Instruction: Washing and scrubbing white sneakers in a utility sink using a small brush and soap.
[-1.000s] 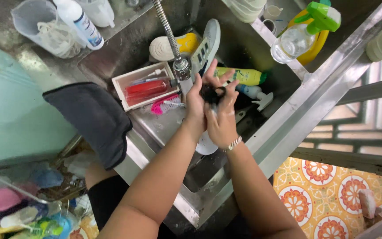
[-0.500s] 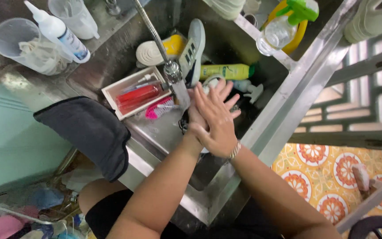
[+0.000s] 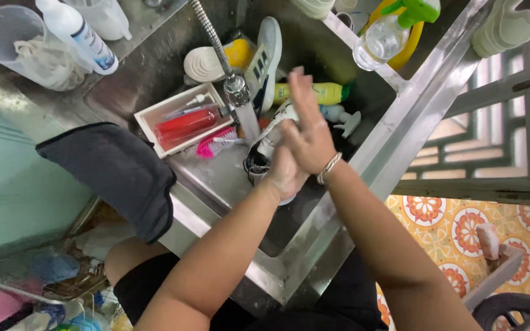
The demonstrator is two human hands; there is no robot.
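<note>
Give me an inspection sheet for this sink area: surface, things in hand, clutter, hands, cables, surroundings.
Surface: steel sink, wet, water running from the tap.
Things in hand: shoe in the basin, under the hands.
Clutter: pink brush, red bottle in a white tray, yellow bottle, second shoe, dark cloth over the rim, spray bottle.
Hands: left hand and right hand pressed together, open, over the shoe.
Cables: nothing seen.
Surroundings: patterned floor tiles, window grille, measuring jug.
</note>
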